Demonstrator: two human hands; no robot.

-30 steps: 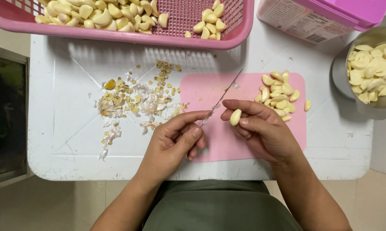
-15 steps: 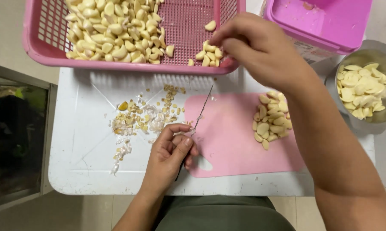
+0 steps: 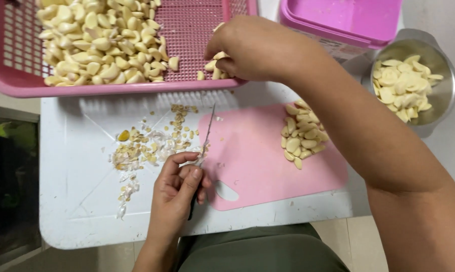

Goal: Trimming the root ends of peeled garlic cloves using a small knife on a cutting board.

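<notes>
Your left hand [image 3: 179, 189] grips a knife [image 3: 205, 136] at the pink cutting board's [image 3: 257, 171] left edge. Your right hand [image 3: 252, 48] pinches garlic cloves [image 3: 215, 70] in the far pink basket [image 3: 187, 30].

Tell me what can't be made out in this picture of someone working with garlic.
- Head view: the right hand reaches into the pink basket; its fingertips and whatever they pinch are hidden under the hand.
- The knife handle is covered by the left hand; only the thin blade shows.
- The basket's far side and the pink tub are cut off by the top edge.
- The steel bowl bottom is buried under cloves.
</notes>
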